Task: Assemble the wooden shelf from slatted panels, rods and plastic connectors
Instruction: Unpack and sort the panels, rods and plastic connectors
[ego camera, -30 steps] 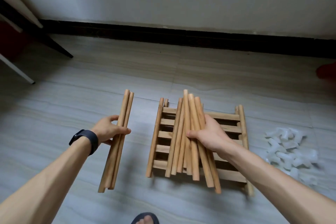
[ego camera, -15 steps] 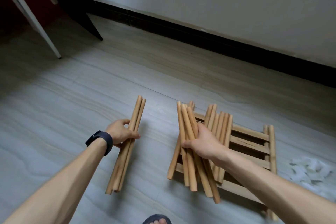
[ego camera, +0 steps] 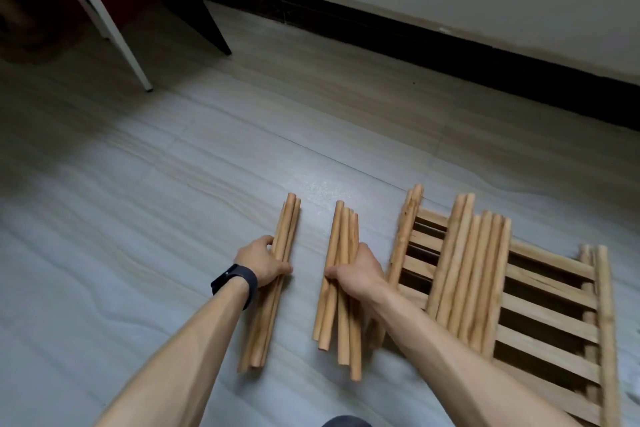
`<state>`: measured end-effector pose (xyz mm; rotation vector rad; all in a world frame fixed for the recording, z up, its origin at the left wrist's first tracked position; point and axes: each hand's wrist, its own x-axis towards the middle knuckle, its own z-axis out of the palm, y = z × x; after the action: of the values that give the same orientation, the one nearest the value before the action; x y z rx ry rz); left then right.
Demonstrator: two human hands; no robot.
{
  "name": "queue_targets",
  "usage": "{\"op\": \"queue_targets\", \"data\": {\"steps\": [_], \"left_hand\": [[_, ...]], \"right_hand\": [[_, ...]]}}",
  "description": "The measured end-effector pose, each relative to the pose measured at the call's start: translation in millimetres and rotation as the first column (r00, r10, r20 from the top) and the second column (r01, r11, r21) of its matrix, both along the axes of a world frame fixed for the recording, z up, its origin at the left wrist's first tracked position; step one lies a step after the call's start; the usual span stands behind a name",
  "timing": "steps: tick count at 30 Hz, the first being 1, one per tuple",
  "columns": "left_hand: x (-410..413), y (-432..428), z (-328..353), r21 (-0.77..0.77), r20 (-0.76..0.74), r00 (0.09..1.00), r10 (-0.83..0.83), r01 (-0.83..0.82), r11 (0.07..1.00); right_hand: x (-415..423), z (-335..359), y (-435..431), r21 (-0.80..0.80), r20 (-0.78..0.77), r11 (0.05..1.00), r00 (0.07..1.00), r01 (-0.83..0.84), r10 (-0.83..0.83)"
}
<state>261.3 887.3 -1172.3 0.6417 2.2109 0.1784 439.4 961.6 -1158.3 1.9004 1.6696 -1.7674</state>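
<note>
My left hand (ego camera: 264,262) grips a small bundle of wooden rods (ego camera: 285,229) held lengthwise just above the floor. My right hand (ego camera: 360,273) grips a second bundle of rods (ego camera: 341,236), which hangs a short way right of the first and left of the panels. Several more rods (ego camera: 474,263) lie loose on top of the stacked slatted panels (ego camera: 550,291) at the right. The plastic connectors are out of view.
The grey tiled floor (ego camera: 138,218) spreads out to the left and ahead. A white furniture leg (ego camera: 117,35) and a dark leg (ego camera: 204,21) stand at the upper left. A wall with a black skirting (ego camera: 415,35) runs along the back. A dark toe cap (ego camera: 346,421) shows at the bottom edge.
My right hand has lifted a few rods off the pile on the panels and carried them left, close to the bundle in my left hand. The view has swung left, losing the connectors.
</note>
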Motion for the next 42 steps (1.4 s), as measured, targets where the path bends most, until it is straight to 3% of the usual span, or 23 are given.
{"op": "queue_targets", "data": {"steps": [8, 12, 22, 31, 38, 42], "left_hand": [[0, 13, -4, -0.063, -0.281, 0.934, -0.221, 0.211, 0.975], [3, 19, -8, -0.096, -0.345, 0.89, -0.297, 0.281, 0.955], [6, 17, -12, -0.086, -0.314, 0.903, -0.292, 0.28, 0.956], [-14, 6, -21, 0.123, -0.197, 0.973, -0.117, 0.143, 0.982], [-17, -7, -21, 0.253, -0.185, 0.976, -0.113, 0.158, 0.954], [-13, -11, -24, 0.257, -0.213, 0.965, -0.155, 0.208, 0.944]], "right_hand": [[-21, -24, -19, -0.009, 0.082, 0.999, 0.995, -0.05, 0.05], [-26, -28, -23, 0.008, 0.086, 0.999, 0.995, -0.043, 0.042], [-30, -31, -26, 0.091, 0.104, 0.995, 0.994, -0.05, 0.041], [-22, -35, -26, 0.129, 0.079, 0.991, 0.996, 0.04, -0.051], [-19, -33, -31, 0.147, 0.063, 0.988, 0.997, 0.044, -0.054], [-20, -34, -39, 0.169, 0.061, 0.985, 0.998, -0.044, 0.034]]}}
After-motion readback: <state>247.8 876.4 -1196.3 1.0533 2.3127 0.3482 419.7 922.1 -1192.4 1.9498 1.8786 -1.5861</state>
